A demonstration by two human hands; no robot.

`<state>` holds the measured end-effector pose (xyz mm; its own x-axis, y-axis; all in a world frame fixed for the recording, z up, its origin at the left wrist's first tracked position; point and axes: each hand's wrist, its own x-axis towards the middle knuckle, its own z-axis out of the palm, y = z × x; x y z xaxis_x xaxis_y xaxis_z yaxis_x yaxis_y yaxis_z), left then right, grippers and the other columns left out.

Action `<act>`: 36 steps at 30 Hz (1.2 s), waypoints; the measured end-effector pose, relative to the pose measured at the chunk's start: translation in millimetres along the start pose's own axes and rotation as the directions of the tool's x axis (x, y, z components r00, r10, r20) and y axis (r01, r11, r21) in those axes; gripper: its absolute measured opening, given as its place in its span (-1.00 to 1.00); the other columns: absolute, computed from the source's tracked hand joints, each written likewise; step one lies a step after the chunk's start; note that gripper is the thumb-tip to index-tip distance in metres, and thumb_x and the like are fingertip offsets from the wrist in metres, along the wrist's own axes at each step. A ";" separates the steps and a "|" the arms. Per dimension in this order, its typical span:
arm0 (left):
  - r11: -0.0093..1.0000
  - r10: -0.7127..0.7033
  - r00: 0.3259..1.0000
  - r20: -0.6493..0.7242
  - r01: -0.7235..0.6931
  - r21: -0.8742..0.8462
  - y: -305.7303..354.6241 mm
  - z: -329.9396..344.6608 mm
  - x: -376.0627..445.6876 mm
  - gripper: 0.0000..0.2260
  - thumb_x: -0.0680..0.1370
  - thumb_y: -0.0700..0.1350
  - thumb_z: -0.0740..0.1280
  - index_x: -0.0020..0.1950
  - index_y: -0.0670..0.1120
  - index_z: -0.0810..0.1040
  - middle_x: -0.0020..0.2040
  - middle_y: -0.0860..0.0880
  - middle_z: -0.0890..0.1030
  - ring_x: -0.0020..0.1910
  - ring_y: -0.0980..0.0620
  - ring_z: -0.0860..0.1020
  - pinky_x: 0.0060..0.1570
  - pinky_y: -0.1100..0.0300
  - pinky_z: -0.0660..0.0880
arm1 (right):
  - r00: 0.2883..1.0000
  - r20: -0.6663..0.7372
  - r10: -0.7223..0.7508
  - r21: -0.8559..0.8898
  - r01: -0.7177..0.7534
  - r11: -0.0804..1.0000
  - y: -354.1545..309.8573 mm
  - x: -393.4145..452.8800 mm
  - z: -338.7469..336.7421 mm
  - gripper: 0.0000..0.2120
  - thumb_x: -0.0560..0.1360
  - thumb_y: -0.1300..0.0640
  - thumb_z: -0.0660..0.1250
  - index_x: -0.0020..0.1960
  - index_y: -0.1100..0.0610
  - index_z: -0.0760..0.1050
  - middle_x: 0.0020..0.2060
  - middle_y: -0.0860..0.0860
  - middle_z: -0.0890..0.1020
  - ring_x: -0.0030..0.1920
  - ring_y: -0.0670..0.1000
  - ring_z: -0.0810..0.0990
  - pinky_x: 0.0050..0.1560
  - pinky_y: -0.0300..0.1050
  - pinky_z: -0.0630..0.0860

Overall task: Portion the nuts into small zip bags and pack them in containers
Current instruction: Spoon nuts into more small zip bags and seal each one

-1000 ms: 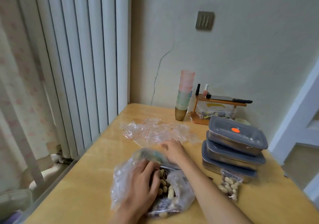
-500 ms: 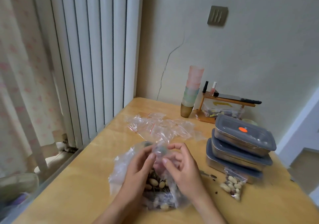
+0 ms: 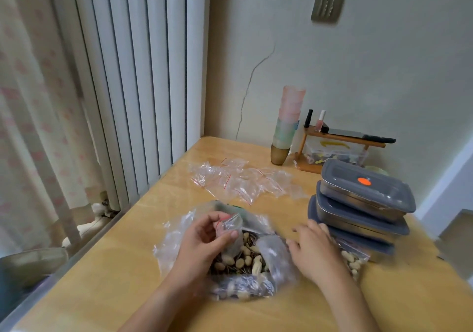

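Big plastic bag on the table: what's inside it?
The big plastic bag holds peanuts in shells with dark bits among them. The left hand, pinching a small zip bag, covers part of the contents.

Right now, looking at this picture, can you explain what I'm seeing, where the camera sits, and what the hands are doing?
No machine here: a person wears a camera on the head, looking down at both hands on a wooden table. The left hand pinches a small empty zip bag above a big open bag of nuts. The right hand rests open beside a filled small bag. Spare zip bags lie farther back, and three lidded containers are stacked on the right.
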<state>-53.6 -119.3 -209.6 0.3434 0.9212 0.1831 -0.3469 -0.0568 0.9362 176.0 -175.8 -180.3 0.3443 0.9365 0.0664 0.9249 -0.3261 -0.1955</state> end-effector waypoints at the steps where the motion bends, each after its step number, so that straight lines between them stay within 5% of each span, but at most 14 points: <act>1: 1.000 -0.012 1.000 -0.001 0.012 0.008 -0.5 -0.4 -0.2 -0.74 0.44 -0.23 0.57 0.08 -0.17 0.61 0.01 -0.37 0.62 -0.07 -0.17 0.60 -0.10 0.02 0.59 | 0.998 0.057 0.012 -0.017 -0.011 1.000 1.9 0.5 -0.6 -0.73 0.71 -0.03 0.17 0.28 0.03 0.54 0.27 -0.04 0.50 0.37 0.05 0.39 0.36 0.02 0.41; 5: 0.998 -0.025 1.000 -0.016 0.026 0.055 -2.2 -2.2 -0.6 -0.76 0.50 -0.12 0.52 -0.08 -0.16 0.48 -0.07 -0.29 0.58 -0.14 -0.31 0.57 -0.21 -0.09 0.58 | 0.996 0.080 -0.033 0.130 0.023 0.991 8.1 0.7 -3.4 -0.86 0.63 0.03 0.32 -0.09 -0.03 0.57 0.00 -0.07 0.61 0.12 -0.03 0.55 0.17 -0.10 0.49; 8: 0.996 -0.008 0.999 -0.043 0.012 0.091 7.7 0.6 -3.2 -0.75 0.52 -0.05 0.47 0.07 -0.19 0.59 0.19 -0.09 0.67 0.15 -0.23 0.64 0.17 -0.34 0.54 | 0.994 0.103 -0.040 0.416 -0.007 0.909 17.2 -0.4 -18.8 -0.91 0.53 0.07 0.47 -0.14 -0.05 0.63 -0.31 -0.10 0.64 -0.28 -0.13 0.58 -0.15 -0.19 0.50; 11: 0.988 0.007 0.998 -0.057 0.002 0.153 19.9 3.6 -4.4 -0.69 0.55 -0.03 0.45 0.19 -0.19 0.58 0.12 -0.08 0.71 0.17 -0.06 0.66 0.21 -0.14 0.54 | 0.994 0.084 -0.075 0.712 -0.007 0.702 16.2 -4.8 -37.5 -0.86 0.50 0.19 0.53 0.01 0.03 0.65 -0.21 0.02 0.67 -0.31 -0.08 0.62 -0.09 -0.12 0.52; 16: 0.895 -0.010 1.000 -0.028 0.021 0.446 30.7 6.4 0.0 -0.79 0.58 0.04 0.41 0.13 0.10 0.42 0.09 0.02 0.65 0.08 0.08 0.66 -0.04 0.21 0.52 | 0.997 -0.076 -0.033 0.831 0.082 0.551 -13.9 5.6 -63.6 -0.81 0.52 0.17 0.52 0.10 0.07 0.61 -0.14 0.06 0.73 -0.17 -0.03 0.74 0.07 -0.09 0.63; 20: 0.749 -0.010 0.999 0.049 -0.025 0.662 33.5 9.0 3.1 -0.66 0.53 -0.01 0.44 0.20 0.17 0.37 0.09 0.11 0.59 0.00 0.13 0.59 -0.13 0.25 0.50 | 0.980 -0.195 -0.045 0.846 0.192 0.497 -47.5 24.4 -75.4 -0.92 0.55 0.10 0.49 0.02 0.09 0.65 -0.25 0.03 0.75 -0.15 -0.02 0.74 0.06 -0.01 0.64; 26: 0.556 0.061 0.996 -0.068 0.022 0.831 18.5 9.0 9.1 -0.82 0.46 -0.04 0.45 0.01 0.03 0.51 -0.01 0.09 0.59 -0.11 0.08 0.58 -0.24 0.26 0.46 | 0.874 -0.483 -0.056 0.609 0.381 0.696 -80.2 50.0 -71.7 -0.71 0.70 0.02 0.25 -0.02 0.16 0.65 -0.22 -0.04 0.71 -0.19 -0.07 0.68 -0.16 -0.28 0.51; 32: 0.357 0.075 0.987 -0.141 0.105 0.928 7.1 5.1 11.9 -0.74 0.49 -0.06 0.36 0.16 0.02 0.44 0.01 0.10 0.50 -0.02 0.04 0.50 -0.14 0.19 0.43 | 0.739 -0.664 -0.110 0.452 0.514 0.729 -79.9 53.9 -59.7 -0.62 0.73 0.06 0.16 -0.16 0.24 0.53 -0.23 0.07 0.62 -0.20 0.05 0.56 -0.13 0.00 0.44; 36: 0.343 0.103 0.976 -0.191 0.146 0.928 8.6 5.5 10.8 -0.76 0.49 -0.08 0.34 0.15 0.01 0.45 -0.03 0.09 0.53 -0.10 0.06 0.50 -0.29 0.24 0.38 | 0.680 -0.711 -0.177 0.364 0.572 0.735 -77.1 47.3 -64.7 -0.61 0.73 0.09 0.16 -0.22 0.22 0.48 -0.28 0.07 0.59 -0.27 0.07 0.54 -0.20 0.05 0.41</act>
<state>-48.1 -111.9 -197.9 0.1323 0.9669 0.2181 0.7411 -0.2426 0.6261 131.4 -114.7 -98.8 0.1853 0.6035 0.7756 0.8181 0.3425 -0.4620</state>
